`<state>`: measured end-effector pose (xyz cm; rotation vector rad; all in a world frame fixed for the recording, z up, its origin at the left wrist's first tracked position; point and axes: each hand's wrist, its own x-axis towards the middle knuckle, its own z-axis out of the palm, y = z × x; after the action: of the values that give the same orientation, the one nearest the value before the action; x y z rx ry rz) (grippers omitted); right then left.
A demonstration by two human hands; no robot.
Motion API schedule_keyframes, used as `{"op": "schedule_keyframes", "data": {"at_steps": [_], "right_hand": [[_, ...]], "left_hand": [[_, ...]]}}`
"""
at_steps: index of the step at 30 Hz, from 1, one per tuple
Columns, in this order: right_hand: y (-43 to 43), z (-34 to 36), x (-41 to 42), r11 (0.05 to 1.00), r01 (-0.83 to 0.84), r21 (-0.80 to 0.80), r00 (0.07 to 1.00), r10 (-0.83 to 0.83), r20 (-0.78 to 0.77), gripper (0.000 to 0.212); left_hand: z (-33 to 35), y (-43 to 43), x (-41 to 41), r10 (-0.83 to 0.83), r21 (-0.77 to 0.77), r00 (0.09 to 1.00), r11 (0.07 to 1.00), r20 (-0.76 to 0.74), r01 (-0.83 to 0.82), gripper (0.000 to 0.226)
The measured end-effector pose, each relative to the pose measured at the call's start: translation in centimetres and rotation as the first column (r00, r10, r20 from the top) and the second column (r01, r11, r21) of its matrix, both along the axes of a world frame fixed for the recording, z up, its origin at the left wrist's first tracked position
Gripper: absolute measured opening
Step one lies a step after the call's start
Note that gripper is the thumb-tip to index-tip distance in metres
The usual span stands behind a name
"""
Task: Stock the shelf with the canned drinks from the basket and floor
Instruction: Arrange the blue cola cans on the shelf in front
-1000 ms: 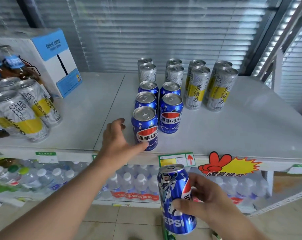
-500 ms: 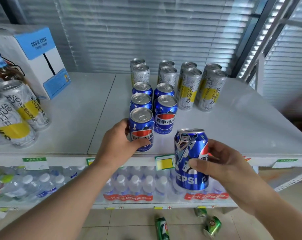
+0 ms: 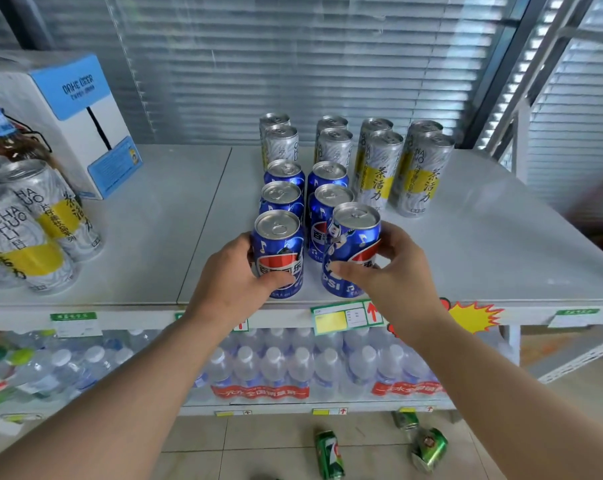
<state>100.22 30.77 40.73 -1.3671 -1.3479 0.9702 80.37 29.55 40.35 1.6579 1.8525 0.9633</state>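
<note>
We note three green cans (image 3: 329,453) lying on the floor. Left hand (image 3: 231,275): fingers curled round the front-left blue can (image 3: 278,251), upright on the shelf (image 3: 501,254). Right hand (image 3: 400,275): fingers curled round a tilted blue can (image 3: 353,244) just beside it.

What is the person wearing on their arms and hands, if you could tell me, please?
Nothing shows. The left grip and right grip are bare hands with no gloves, rings or watch. The left forearm and right forearm are uncovered, with no sleeve in the frame.
</note>
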Motion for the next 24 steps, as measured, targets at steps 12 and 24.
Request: {"op": "schedule_keyframes", "data": {"at_steps": [12,24], "right_hand": [[-0.1,-2.0,-2.9,0.995,0.041,0.092,0.993,-0.05,0.103,0.076],[-0.7,-1.8,-2.0,0.998,-0.021,0.06,0.978,0.008,0.208,0.064]], "left_hand": [[0.0,-0.2,0.2,0.013,-0.015,1.0,1.0,-0.002,-0.013,0.054],[0.0,-0.1,0.2,0.014,-0.016,1.0,1.0,-0.015,-0.014,0.053]]}}
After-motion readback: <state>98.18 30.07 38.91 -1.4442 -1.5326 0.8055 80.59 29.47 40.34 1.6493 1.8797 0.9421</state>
